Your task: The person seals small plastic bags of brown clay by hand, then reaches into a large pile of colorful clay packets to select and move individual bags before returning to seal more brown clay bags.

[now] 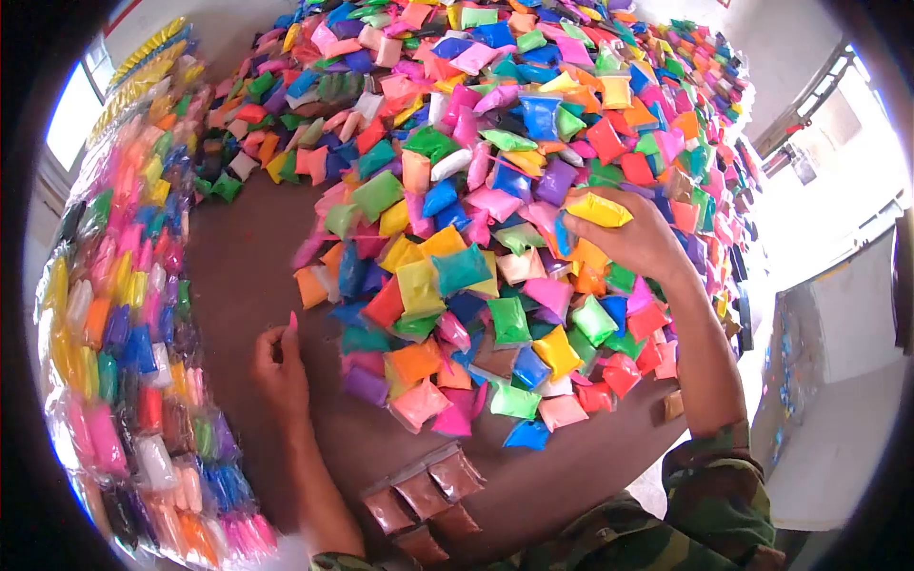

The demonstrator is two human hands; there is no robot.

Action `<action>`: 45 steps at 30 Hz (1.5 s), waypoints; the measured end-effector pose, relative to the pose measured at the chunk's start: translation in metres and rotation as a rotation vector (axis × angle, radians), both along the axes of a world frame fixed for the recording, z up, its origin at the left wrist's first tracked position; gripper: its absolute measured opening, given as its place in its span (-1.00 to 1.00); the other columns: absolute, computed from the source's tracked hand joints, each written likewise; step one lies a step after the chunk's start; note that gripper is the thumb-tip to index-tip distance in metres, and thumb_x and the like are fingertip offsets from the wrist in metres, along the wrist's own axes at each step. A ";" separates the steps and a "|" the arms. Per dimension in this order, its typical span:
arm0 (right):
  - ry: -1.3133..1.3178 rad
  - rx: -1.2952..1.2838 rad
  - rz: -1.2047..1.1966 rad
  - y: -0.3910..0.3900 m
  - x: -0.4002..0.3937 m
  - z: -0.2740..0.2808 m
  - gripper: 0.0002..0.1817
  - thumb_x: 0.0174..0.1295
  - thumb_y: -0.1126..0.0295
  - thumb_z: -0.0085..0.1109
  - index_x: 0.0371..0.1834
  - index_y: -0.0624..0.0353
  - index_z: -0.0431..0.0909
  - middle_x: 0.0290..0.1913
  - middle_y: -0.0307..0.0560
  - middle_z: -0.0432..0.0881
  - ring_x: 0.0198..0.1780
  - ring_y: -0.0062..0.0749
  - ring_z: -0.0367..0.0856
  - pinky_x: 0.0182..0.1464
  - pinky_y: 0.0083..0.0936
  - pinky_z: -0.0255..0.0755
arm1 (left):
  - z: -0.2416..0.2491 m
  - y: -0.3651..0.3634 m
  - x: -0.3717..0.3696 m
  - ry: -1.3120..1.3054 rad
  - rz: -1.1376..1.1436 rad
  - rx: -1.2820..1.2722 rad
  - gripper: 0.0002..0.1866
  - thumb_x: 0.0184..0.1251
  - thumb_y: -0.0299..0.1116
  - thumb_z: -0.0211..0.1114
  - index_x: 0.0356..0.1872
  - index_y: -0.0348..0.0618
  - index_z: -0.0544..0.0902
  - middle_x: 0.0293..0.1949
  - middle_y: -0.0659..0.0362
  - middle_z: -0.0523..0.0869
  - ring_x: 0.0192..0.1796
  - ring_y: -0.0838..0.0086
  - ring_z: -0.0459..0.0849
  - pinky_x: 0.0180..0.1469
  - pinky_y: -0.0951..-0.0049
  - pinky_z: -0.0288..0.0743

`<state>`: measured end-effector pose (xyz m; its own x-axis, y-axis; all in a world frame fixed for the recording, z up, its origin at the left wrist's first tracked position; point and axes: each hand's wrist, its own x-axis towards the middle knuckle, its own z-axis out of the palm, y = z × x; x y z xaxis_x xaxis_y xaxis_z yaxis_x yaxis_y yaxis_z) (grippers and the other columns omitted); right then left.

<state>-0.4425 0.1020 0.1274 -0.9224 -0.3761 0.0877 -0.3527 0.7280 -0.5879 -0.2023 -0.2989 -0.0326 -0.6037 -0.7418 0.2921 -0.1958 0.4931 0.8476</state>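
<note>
My right hand is closed on a yellow packet over the right side of a large heap of small colourful packets. A blue packet shows right at its fingertips. To the left of the heap, my left hand is above the brown tabletop with its fingers curled together. A small pink tip sticks up from those fingers; what they hold is mostly hidden. Between my forearms, several brown packets lie grouped near the table's front edge.
Along the left edge runs a tall stack of clear bags filled with packets in mixed colours. The heap rises toward the back of the table. A light-coloured box-like surface stands at the right, beside a bright opening.
</note>
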 end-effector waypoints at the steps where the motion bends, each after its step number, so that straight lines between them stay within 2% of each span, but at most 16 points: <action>1: 0.071 0.013 0.017 0.002 0.000 -0.001 -0.45 0.30 0.03 0.50 0.22 0.17 0.72 0.07 0.13 0.82 0.09 -0.02 0.83 0.18 -0.21 0.63 | 0.003 0.001 0.000 -0.006 0.004 -0.016 -0.78 0.60 -0.29 0.34 -0.12 -0.29 0.72 -0.25 0.27 0.71 -0.21 0.59 0.61 -0.11 0.46 0.52; 3: 0.212 0.040 0.049 0.006 -0.001 -0.003 -0.51 0.34 0.14 0.47 0.23 0.18 0.71 0.06 0.12 0.83 0.07 -0.07 0.84 0.17 -0.23 0.64 | -0.002 -0.001 0.001 0.001 -0.009 0.021 -0.75 0.61 -0.24 0.34 -0.10 -0.27 0.72 -0.25 0.28 0.70 -0.20 0.59 0.58 -0.11 0.47 0.50; 6: 0.033 -0.123 0.010 0.011 -0.013 -0.006 -0.60 0.38 0.26 0.38 0.21 0.21 0.73 0.00 0.10 0.85 0.02 -0.16 0.85 0.13 -0.27 0.65 | -0.002 -0.001 0.002 -0.019 -0.016 0.142 -0.75 0.61 -0.22 0.34 -0.08 -0.23 0.72 -0.26 0.31 0.68 -0.22 0.62 0.55 -0.16 0.51 0.45; 9: 0.081 -0.224 0.001 0.005 -0.016 -0.006 -0.67 0.41 0.34 0.28 0.16 0.21 0.75 -0.05 0.10 0.86 -0.03 -0.25 0.86 0.09 -0.31 0.65 | 0.000 0.002 0.000 0.002 -0.006 0.184 -0.79 0.60 -0.28 0.33 -0.12 -0.25 0.70 -0.31 0.34 0.63 -0.26 0.66 0.52 -0.19 0.53 0.43; 12: 0.174 -0.146 0.024 -0.008 -0.022 0.007 -0.69 0.41 0.34 0.24 0.13 0.18 0.77 -0.04 0.10 0.85 -0.05 -0.20 0.86 0.07 -0.31 0.66 | -0.008 0.000 -0.002 0.050 -0.011 0.183 -0.81 0.60 -0.31 0.33 -0.14 -0.25 0.69 -0.34 0.34 0.62 -0.28 0.68 0.52 -0.20 0.53 0.42; 15: 0.280 -0.064 0.094 -0.040 -0.023 0.027 -0.71 0.49 0.34 0.25 0.13 0.26 0.75 0.06 -0.06 0.83 0.03 -0.42 0.80 0.09 -0.37 0.65 | -0.013 -0.003 -0.002 0.044 -0.015 0.180 -0.82 0.60 -0.32 0.32 -0.13 -0.25 0.69 -0.34 0.33 0.62 -0.27 0.66 0.52 -0.19 0.53 0.43; 18: 0.615 0.075 0.227 -0.084 -0.040 0.035 -0.65 0.45 0.18 0.29 0.15 0.15 0.76 0.15 -0.03 0.80 0.12 -0.21 0.80 0.16 -0.24 0.64 | -0.011 -0.003 -0.002 -0.002 -0.002 0.182 -0.82 0.60 -0.31 0.32 -0.13 -0.25 0.70 -0.32 0.32 0.65 -0.25 0.64 0.56 -0.16 0.53 0.46; 21: 0.741 0.127 0.365 -0.134 -0.072 0.032 -0.54 0.38 0.02 0.33 0.17 0.08 0.77 0.19 0.00 0.78 0.19 -0.05 0.75 0.23 -0.16 0.61 | -0.001 0.003 -0.002 -0.036 0.012 0.088 -0.80 0.59 -0.30 0.33 -0.12 -0.25 0.71 -0.29 0.29 0.69 -0.23 0.63 0.60 -0.13 0.53 0.49; 24: 0.679 0.301 0.462 -0.184 -0.110 0.020 -0.40 0.29 -0.18 0.31 0.22 0.00 0.77 0.19 0.02 0.78 0.20 -0.02 0.74 0.24 -0.10 0.60 | 0.017 0.010 -0.002 -0.100 0.042 0.114 -0.79 0.58 -0.28 0.35 -0.11 -0.26 0.72 -0.28 0.28 0.72 -0.21 0.62 0.63 -0.11 0.52 0.50; 27: 0.588 0.687 0.555 -0.234 -0.112 -0.004 -0.26 0.17 -0.36 0.30 0.25 -0.10 0.78 0.18 0.07 0.78 0.20 0.03 0.73 0.23 0.02 0.58 | 0.012 0.007 -0.003 -0.083 0.057 0.192 -0.79 0.57 -0.29 0.36 -0.11 -0.26 0.73 -0.30 0.28 0.73 -0.23 0.62 0.63 -0.13 0.51 0.51; 28: 0.589 0.729 0.614 -0.238 -0.110 -0.011 -0.19 0.05 -0.43 0.29 0.26 -0.16 0.78 0.14 0.13 0.78 0.19 0.05 0.73 0.22 0.08 0.56 | 0.010 0.008 -0.003 -0.063 0.054 0.214 -0.80 0.56 -0.30 0.36 -0.11 -0.26 0.74 -0.31 0.28 0.72 -0.24 0.62 0.63 -0.14 0.51 0.51; 31: 0.443 0.817 0.593 -0.233 -0.107 0.003 -0.21 0.03 -0.40 0.31 0.25 -0.16 0.78 0.07 0.11 0.79 0.18 0.06 0.73 0.19 0.07 0.57 | 0.015 0.009 -0.001 -0.088 0.063 0.203 -0.82 0.56 -0.32 0.37 -0.10 -0.26 0.74 -0.33 0.29 0.72 -0.28 0.64 0.61 -0.19 0.52 0.50; 35: 0.498 0.967 0.520 -0.194 -0.107 0.018 -0.46 0.03 -0.05 0.40 0.09 -0.13 0.84 -0.09 -0.01 0.80 0.15 -0.03 0.73 0.09 -0.03 0.57 | 0.009 0.008 0.000 0.018 0.026 0.176 -0.83 0.56 -0.34 0.37 -0.10 -0.26 0.74 -0.35 0.30 0.71 -0.31 0.65 0.60 -0.22 0.52 0.49; 38: 0.493 1.024 0.488 -0.157 -0.102 0.024 -0.65 0.03 0.20 0.40 -0.08 -0.07 0.88 -0.08 -0.05 0.80 0.19 -0.12 0.70 0.13 -0.08 0.54 | 0.004 0.005 0.000 0.027 0.018 0.138 -0.83 0.56 -0.34 0.36 -0.11 -0.27 0.73 -0.35 0.31 0.70 -0.32 0.66 0.59 -0.23 0.52 0.49; 42: 0.592 0.935 0.496 -0.107 -0.081 0.033 -0.74 0.07 0.30 0.41 -0.17 0.04 0.86 0.00 -0.15 0.77 0.34 -0.14 0.59 0.25 -0.09 0.46 | -0.007 0.002 -0.002 0.055 0.016 0.154 -0.83 0.56 -0.34 0.36 -0.13 -0.27 0.72 -0.34 0.31 0.70 -0.31 0.66 0.59 -0.22 0.51 0.50; 45: 0.734 0.599 0.529 -0.071 -0.070 0.022 -0.75 0.12 0.32 0.41 -0.15 0.10 0.84 0.09 -0.13 0.75 0.42 -0.13 0.54 0.33 -0.06 0.42 | -0.003 0.004 -0.002 0.044 0.027 0.196 -0.82 0.56 -0.33 0.36 -0.13 -0.28 0.72 -0.34 0.30 0.70 -0.30 0.66 0.58 -0.22 0.50 0.50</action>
<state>-0.5124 0.0310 0.1498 -0.4287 -0.8759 0.2216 -0.8267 0.4792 0.2948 -0.2044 -0.2947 -0.0355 -0.5730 -0.8025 0.1661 -0.1673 0.3129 0.9349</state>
